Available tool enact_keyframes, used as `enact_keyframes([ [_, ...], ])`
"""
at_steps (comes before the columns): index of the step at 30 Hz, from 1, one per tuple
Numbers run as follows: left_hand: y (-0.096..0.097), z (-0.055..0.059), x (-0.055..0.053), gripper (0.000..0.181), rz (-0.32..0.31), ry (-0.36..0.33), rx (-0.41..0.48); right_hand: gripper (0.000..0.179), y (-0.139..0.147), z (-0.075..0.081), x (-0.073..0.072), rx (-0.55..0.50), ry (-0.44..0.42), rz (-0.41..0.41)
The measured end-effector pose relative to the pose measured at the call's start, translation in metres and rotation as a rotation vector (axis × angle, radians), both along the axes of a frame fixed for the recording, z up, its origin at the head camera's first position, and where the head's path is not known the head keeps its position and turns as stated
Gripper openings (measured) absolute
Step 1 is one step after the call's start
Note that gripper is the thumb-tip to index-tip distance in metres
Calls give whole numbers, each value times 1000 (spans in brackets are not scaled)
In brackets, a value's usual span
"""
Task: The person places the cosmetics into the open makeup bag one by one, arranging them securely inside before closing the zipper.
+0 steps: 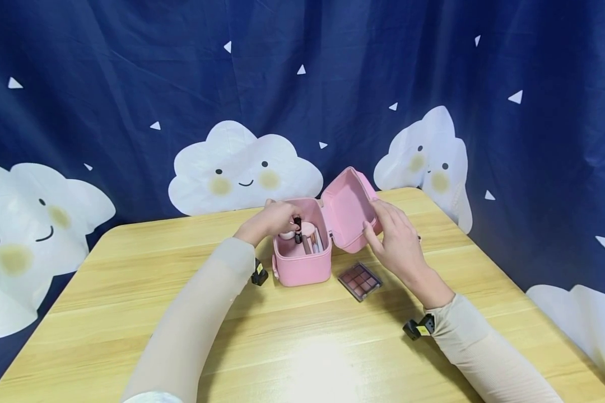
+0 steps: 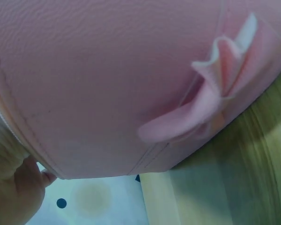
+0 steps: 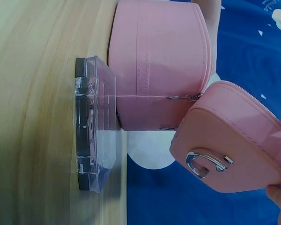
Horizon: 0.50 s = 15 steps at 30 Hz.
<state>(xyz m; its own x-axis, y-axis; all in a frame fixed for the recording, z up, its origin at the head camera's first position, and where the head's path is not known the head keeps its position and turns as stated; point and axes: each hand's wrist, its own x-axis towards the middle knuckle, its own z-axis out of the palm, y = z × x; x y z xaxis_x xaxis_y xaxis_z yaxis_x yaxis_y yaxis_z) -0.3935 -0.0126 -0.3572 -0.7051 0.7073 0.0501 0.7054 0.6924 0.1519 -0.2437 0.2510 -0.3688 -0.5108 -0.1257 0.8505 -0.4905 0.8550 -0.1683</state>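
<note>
A pink makeup case (image 1: 302,271) stands on the table, its zip lid (image 1: 350,210) swung out to the right. My left hand (image 1: 277,217) reaches over the case's left rim and pinches a small black tube (image 1: 298,230) upright inside. In the left wrist view, the case's side (image 2: 93,84) with a pink bow (image 2: 210,98) hides most of that hand. My right hand (image 1: 397,240) holds the lid's outer edge between thumb and fingers. Inside the case lie a round pale pink item (image 1: 308,228), a brown tube (image 1: 306,244) and slim white tubes (image 1: 319,240).
An eyeshadow palette (image 1: 360,281) with a clear cover lies on the wooden table (image 1: 181,313), just right of the case and below the lid. Behind the table hangs a dark blue curtain (image 1: 262,73) with white clouds.
</note>
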Motion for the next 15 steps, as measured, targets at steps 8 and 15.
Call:
enact_keyframes([
  [8, -2, 0, -1, 22, 28, -11, 4, 45, 1, -1, -1, 1, 1, 2],
  [15, -13, 5, 4, 32, 20, 32, 51, 45, 0, -1, -1, -1, 5, 3],
])
